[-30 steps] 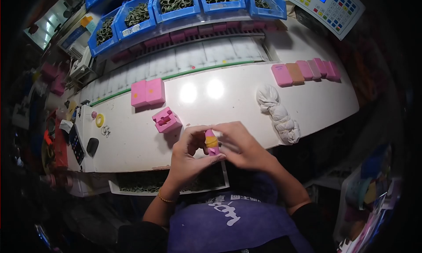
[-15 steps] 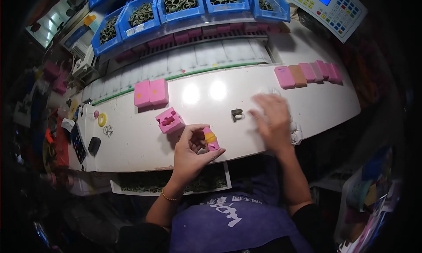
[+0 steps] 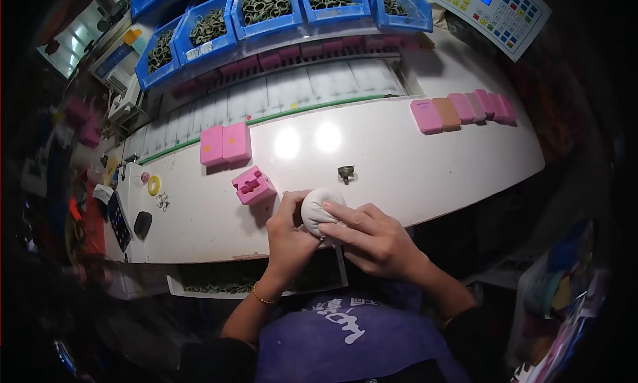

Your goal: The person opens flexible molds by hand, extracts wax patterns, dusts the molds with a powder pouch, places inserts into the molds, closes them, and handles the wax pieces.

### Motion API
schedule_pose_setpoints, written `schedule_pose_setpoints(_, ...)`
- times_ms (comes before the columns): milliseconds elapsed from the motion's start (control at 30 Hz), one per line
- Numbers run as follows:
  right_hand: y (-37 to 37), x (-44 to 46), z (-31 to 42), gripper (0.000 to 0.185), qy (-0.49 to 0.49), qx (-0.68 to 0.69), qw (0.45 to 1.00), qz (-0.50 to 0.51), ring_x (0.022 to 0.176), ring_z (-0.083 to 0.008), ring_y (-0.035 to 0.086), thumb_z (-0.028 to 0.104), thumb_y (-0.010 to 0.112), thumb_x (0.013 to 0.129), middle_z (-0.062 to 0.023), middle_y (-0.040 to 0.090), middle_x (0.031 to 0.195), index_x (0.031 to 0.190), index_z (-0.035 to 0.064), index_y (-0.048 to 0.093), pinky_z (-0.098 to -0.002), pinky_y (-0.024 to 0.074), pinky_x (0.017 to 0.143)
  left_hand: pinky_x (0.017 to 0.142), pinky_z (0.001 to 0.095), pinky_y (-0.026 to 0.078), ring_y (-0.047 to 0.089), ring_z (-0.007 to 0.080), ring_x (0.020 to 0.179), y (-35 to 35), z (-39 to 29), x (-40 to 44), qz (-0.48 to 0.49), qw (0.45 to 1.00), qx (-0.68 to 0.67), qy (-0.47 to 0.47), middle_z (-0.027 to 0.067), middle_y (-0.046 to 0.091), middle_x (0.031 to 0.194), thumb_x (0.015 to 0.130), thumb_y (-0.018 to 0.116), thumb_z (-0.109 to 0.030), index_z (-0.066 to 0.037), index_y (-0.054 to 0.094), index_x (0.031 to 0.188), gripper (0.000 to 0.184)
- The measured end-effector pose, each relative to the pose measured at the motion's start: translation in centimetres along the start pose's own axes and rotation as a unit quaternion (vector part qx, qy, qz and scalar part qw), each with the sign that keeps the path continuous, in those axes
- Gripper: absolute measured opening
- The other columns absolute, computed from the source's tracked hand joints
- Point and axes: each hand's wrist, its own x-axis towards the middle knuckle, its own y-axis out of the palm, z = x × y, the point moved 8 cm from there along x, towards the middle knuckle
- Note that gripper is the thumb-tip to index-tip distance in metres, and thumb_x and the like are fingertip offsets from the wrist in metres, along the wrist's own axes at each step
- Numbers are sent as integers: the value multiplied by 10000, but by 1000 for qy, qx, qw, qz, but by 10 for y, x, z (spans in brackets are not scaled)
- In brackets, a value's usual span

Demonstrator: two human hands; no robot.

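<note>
My right hand [image 3: 375, 240] is closed on a white cloth bundle [image 3: 321, 212], its fingertips pressing the cloth against what my left hand [image 3: 290, 230] holds. The cloth hides the fingertips of my left hand and the pink piece with the yellow band that it gripped. Just beyond the hands, a small dark metal piece [image 3: 346, 174] rests on the white table. A pink block with a cut-out [image 3: 253, 185] lies to the left of my left hand, and two pink blocks [image 3: 225, 145] stand side by side behind it.
Blue bins [image 3: 268, 5] of dark rings line the back. A row of pink and tan blocks [image 3: 444, 114] lies at the right, near a keypad device [image 3: 492, 10]. An open drawer [image 3: 219, 280] is below the table edge. A yellow ring [image 3: 153, 185] and black object [image 3: 143, 223] lie left.
My right hand left the pink piece, reached right to the white cloth and brought it back over my left hand. The dark metal piece was released onto the table.
</note>
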Motion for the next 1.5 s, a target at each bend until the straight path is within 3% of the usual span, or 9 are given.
schedule_pose_setpoints(200, 16, -25, -37, 469, 167, 305, 932, -106, 981, -213, 639, 64, 586, 920, -206, 584, 1302, 1383, 23, 528, -344, 564, 802, 1035, 337, 461, 557, 180, 1195, 12, 10, -10, 42, 940, -328, -83, 95, 556, 1255, 714, 849, 43, -41, 572, 1241, 601)
schedule_pose_setpoints(267, 60, -39, -39, 508, 274, 771, 572, -58, 893, -241, 650, 106, 532, 938, -207, 611, 1099, 1427, 11, 433, -365, 569, 717, 1100, 348, 380, 511, 187, 1225, 16, 17, -9, 61, 940, -325, -81, 61, 499, 1261, 688, 884, -34, -42, 568, 1278, 670)
schedule_pose_setpoints(400, 89, -49, -27, 487, 309, 867, 389, -25, 720, -249, 623, 159, 515, 939, -177, 583, 872, 1386, 1, 402, -358, 556, 642, 1094, 328, 352, 474, 181, 1202, 24, 15, -16, 108, 927, -333, -134, 41, 452, 1253, 656, 918, -196, -35, 554, 1341, 792)
schedule_pose_setpoints(467, 71, -46, -28, 502, 248, 873, 418, 40, 784, -226, 636, 123, 539, 925, -153, 616, 930, 1399, -8, 437, -342, 556, 674, 1075, 308, 363, 468, 165, 1186, 23, 9, -17, 112, 921, -350, -131, 32, 464, 1227, 683, 907, -190, -36, 510, 1392, 827)
schedule_pose_setpoints(733, -54, -32, -49, 547, 231, -9, 968, -97, 1113, -209, 560, 139, 746, 807, -83, 619, 1270, 1328, 51, 602, -345, 447, 952, 999, 258, 410, 490, 119, 1137, 32, 8, -24, 160, 837, -481, -203, 29, 495, 1255, 820, 801, -76, -25, 387, 1494, 793)
schedule_pose_setpoints(767, -58, -18, -27, 571, 150, -247, 953, -94, 1183, -260, 526, 172, 768, 790, -88, 594, 1328, 1324, 58, 603, -395, 421, 998, 1010, 257, 408, 487, 113, 1158, 34, 5, -23, 169, 841, -474, -199, 32, 496, 1258, 837, 784, -62, -23, 378, 1501, 779)
schedule_pose_setpoints(1133, -6, 8, -9, 593, 93, -17, 993, -65, 1118, -324, 534, 167, 808, 669, -124, 596, 1176, 1212, 25, 616, -423, 439, 975, 938, 291, 486, 555, 132, 1108, 12, -7, -25, 185, 945, -229, -140, 31, 561, 1229, 901, 745, -108, -30, 477, 1458, 622)
schedule_pose_setpoints(1267, -5, 4, -22, 560, 174, 70, 980, -67, 1103, -314, 544, 98, 811, 717, -150, 555, 1204, 1222, 18, 582, -394, 455, 953, 827, 255, 504, 587, 104, 1024, -103, -64, 19, -125, 939, 302, 109, 51, 665, 1078, 890, 739, -97, 24, 684, 1167, 307)
schedule_pose_setpoints(1500, 29, 61, 0, 573, 125, 304, 940, -90, 991, -142, 563, 118, 800, 837, -106, 529, 1211, 1330, 18, 526, -267, 478, 777, 710, 271, 520, 628, 115, 769, -90, 8, 22, 21, 991, 79, -101, 83, 698, 919, 851, 778, -189, 3, 712, 1114, 331)
